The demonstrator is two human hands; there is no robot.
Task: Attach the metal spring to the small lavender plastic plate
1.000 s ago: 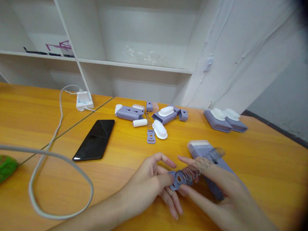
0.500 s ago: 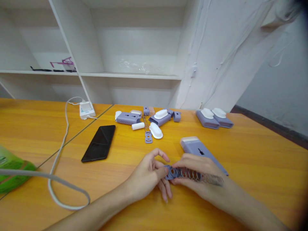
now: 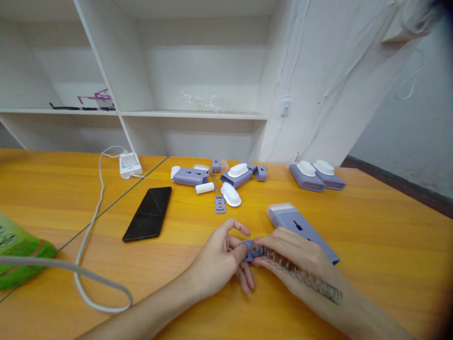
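Observation:
My left hand [image 3: 222,259] pinches a small purple plastic plate [image 3: 249,250] with a round hole, thumb on top. From that plate a long metal coil spring [image 3: 300,274] stretches back over my right hand [image 3: 297,259]. The right thumb and fingers close on the spring's near end, where it meets the plate; the loose end lies over the back of the hand toward the wrist. Just beyond my right hand rests a purple flat case [image 3: 300,226] with a slot and a pale end. A similar purple plate [image 3: 220,204] with a spring [image 3: 214,182] lies farther off.
Purple housings [image 3: 191,176], white oval caps [image 3: 230,194] and a white cylinder [image 3: 204,188] are grouped at the back. Two capped purple cases [image 3: 307,177] stand at right. A black phone [image 3: 147,214], a cable [image 3: 97,212], a power strip [image 3: 130,165] and a green package [image 3: 24,255] are leftward.
The spring's loose end has swung downward and right, reaching farther over my right wrist. Both hands keep their hold on the plate and spring. The view has shifted slightly.

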